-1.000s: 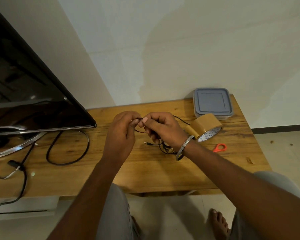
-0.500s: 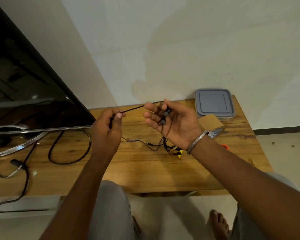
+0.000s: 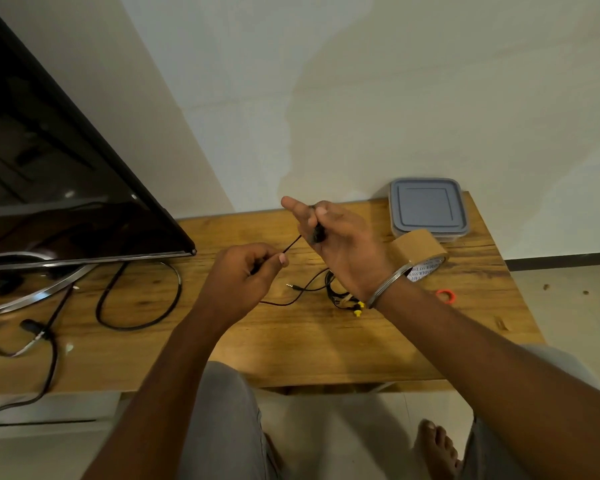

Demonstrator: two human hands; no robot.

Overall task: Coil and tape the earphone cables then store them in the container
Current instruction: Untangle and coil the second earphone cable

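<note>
Just above the wooden table (image 3: pixel 291 344): right hand (image 3: pixel 340 244) raised, palm up, fingers partly spread, thumb pressing the dark end of the earphone cable (image 3: pixel 291 243) against the palm. Left hand (image 3: pixel 243 275) lower and to the left, fingers curled narrow, pinching the same cable between thumb and fingertip. Short stretch of cable drawn tight between both hands. Rest of the cable hanging down to the table, plug lying free near the middle. Second bundle of earphones (image 3: pixel 343 299) with yellow tips on the table, just under the right wrist. Roll of brown tape (image 3: pixel 420 252) just beside that wrist, near the grey container (image 3: pixel 428 209), lid closed, at the back right corner against the wall. Orange ring handle (image 3: pixel 445 295) near the right edge. Screen (image 3: pixel 66 188) and thick black cord (image 3: pixel 139 299) filling the left side. Bare wood along the front edge, open for moving.
</note>
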